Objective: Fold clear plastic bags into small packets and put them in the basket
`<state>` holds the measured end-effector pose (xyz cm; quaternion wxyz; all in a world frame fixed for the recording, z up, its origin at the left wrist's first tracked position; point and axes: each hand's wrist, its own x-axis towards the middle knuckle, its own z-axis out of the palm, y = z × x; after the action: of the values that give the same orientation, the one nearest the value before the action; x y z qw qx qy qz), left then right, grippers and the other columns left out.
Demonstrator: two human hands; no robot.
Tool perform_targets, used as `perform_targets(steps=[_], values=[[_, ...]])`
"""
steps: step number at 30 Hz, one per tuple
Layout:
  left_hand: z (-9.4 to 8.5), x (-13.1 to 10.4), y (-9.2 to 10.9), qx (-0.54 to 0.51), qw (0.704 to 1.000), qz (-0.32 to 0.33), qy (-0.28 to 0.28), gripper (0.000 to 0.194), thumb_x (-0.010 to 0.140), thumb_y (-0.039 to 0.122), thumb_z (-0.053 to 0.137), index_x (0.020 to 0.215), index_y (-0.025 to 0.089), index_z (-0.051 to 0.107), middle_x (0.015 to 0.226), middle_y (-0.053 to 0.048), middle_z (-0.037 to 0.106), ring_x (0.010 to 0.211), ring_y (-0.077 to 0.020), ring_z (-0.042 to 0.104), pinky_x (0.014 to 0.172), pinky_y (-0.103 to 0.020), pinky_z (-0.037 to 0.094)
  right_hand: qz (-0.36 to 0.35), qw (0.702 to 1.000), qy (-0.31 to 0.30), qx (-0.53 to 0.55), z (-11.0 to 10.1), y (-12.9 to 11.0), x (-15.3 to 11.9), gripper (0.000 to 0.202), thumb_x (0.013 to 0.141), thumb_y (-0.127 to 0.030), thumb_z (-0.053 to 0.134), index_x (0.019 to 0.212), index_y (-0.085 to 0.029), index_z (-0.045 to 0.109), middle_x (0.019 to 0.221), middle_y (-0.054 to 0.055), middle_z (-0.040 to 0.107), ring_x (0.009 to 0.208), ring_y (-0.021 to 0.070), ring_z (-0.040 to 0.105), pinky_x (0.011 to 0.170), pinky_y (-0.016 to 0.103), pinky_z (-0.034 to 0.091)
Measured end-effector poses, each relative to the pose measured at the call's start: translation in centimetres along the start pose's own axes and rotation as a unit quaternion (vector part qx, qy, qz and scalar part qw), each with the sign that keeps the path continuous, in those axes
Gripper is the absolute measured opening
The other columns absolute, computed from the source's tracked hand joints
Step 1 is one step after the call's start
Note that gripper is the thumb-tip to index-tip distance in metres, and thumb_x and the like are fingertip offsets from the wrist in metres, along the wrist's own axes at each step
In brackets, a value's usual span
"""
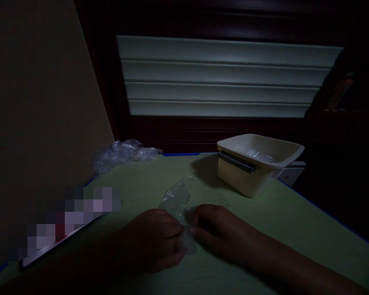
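A thin clear plastic bag (176,196) lies crumpled on the pale green table, in front of and between my hands. My left hand (162,239) is closed at the near left part of the plastic, its fingers curled together on it. Just to the right, my right hand (217,229) has its fingers bent, with thumb and fingertips pinched at the plastic's edge. A small gap separates the two hands, and some of the clear film shows in it. The dim light hides the exact fingertip contact.
A cream bin (264,176) with a grey handle stands at the back right, clear plastic inside. Crumpled clear plastic (123,155) lies at the back left. A pixelated flat object (70,225) rests at the left on the green table (310,233). Behind is a slatted panel (218,78).
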<state>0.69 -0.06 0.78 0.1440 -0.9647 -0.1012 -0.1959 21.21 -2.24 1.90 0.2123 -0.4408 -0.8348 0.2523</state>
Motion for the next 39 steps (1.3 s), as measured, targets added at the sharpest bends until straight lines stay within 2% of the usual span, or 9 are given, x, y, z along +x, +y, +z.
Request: perform_targets(steps=[4,8,12,19,23,27,32,35,39], values=[[0.1,0.0,0.1,0.008,1.0,0.001,-0.001,0.024,0.087,0.023,0.046,0.068,0.017,0.059,0.068,-0.001,0.062,0.062,-0.0143,0.056,0.057,-0.028,0.043,0.009,1.0,-0.006,0.01,-0.1,0.2,-0.1,0.013,0.071,-0.015,0.057,0.083,-0.017,0.052,0.071,-0.001,0.055,0.061,0.0118,0.048,0.052,0.021,0.033],[0.2,0.0,0.1,0.004,1.0,-0.006,-0.001,0.026,0.086,0.024,0.048,0.064,0.017,0.059,0.066,0.0,0.061,0.061,-0.0142,0.056,0.056,-0.029,0.043,0.023,1.0,0.007,0.015,0.0,0.0,0.1,0.002,0.077,-0.019,0.053,0.077,-0.017,0.053,0.069,0.0,0.056,0.061,0.0123,0.049,0.054,0.021,0.034],[0.1,-0.1,0.1,0.012,1.0,-0.012,-0.015,0.025,0.085,0.027,0.05,0.064,0.017,0.059,0.065,-0.001,0.061,0.061,-0.0154,0.056,0.054,-0.03,0.042,0.041,0.999,0.021,0.015,0.5,0.0,0.4,0.01,0.082,-0.022,0.049,0.073,-0.017,0.053,0.07,0.002,0.059,0.062,0.0126,0.052,0.054,0.022,0.033],[-0.1,0.1,0.2,0.033,0.998,-0.02,-0.041,0.02,0.08,0.031,0.059,0.066,0.017,0.059,0.065,0.0,0.057,0.062,-0.0153,0.053,0.053,-0.03,0.039,0.044,0.996,0.054,-0.057,1.2,0.4,0.6,0.01,0.082,-0.026,0.052,0.076,-0.018,0.051,0.071,0.002,0.059,0.062,0.0129,0.052,0.053,0.022,0.032],[-0.5,0.4,0.2,0.032,0.999,-0.033,-0.016,0.019,0.078,0.031,0.062,0.063,0.018,0.06,0.069,-0.001,0.055,0.067,-0.016,0.05,0.058,-0.03,0.039,0.057,0.993,0.07,-0.071,1.3,0.4,0.6,0.011,0.08,-0.026,0.055,0.075,-0.018,0.051,0.07,0.002,0.058,0.059,0.0121,0.05,0.051,0.022,0.03],[-0.9,0.6,0.4,0.038,0.999,-0.012,0.006,0.019,0.077,0.028,0.062,0.062,0.016,0.059,0.077,-0.002,0.056,0.075,-0.0168,0.05,0.068,-0.032,0.039,0.055,0.992,0.08,-0.078,1.4,0.3,0.6,0.012,0.08,-0.027,0.055,0.074,-0.018,0.051,0.067,0.001,0.056,0.057,0.0116,0.048,0.05,0.022,0.029],[-1.1,0.8,0.6,0.035,0.998,-0.006,-0.042,0.024,0.075,0.037,0.062,0.064,0.015,0.06,0.081,-0.004,0.059,0.078,-0.0193,0.052,0.072,-0.035,0.041,0.031,0.992,0.077,-0.1,1.5,0.4,0.8,0.01,0.079,-0.023,0.054,0.072,-0.016,0.053,0.069,0.002,0.056,0.06,0.0127,0.051,0.053,0.022,0.031],[-0.9,0.7,0.6,0.008,0.999,-0.009,-0.051,0.02,0.075,0.034,0.062,0.073,0.013,0.062,0.086,-0.007,0.062,0.081,-0.0209,0.054,0.074,-0.034,0.043,0.03,0.991,0.068,-0.107,1.4,0.4,0.8,0.009,0.079,-0.022,0.054,0.072,-0.016,0.055,0.071,0.002,0.057,0.062,0.0129,0.051,0.055,0.023,0.033],[-0.6,0.3,0.5,-0.013,0.996,-0.024,-0.084,0.015,0.08,0.028,0.057,0.079,0.014,0.06,0.075,-0.005,0.062,0.073,-0.0187,0.055,0.071,-0.031,0.046,0.028,0.992,0.066,-0.106,0.9,0.2,0.7,0.01,0.081,-0.023,0.051,0.075,-0.017,0.055,0.073,0.003,0.057,0.064,0.0128,0.051,0.057,0.022,0.034]])
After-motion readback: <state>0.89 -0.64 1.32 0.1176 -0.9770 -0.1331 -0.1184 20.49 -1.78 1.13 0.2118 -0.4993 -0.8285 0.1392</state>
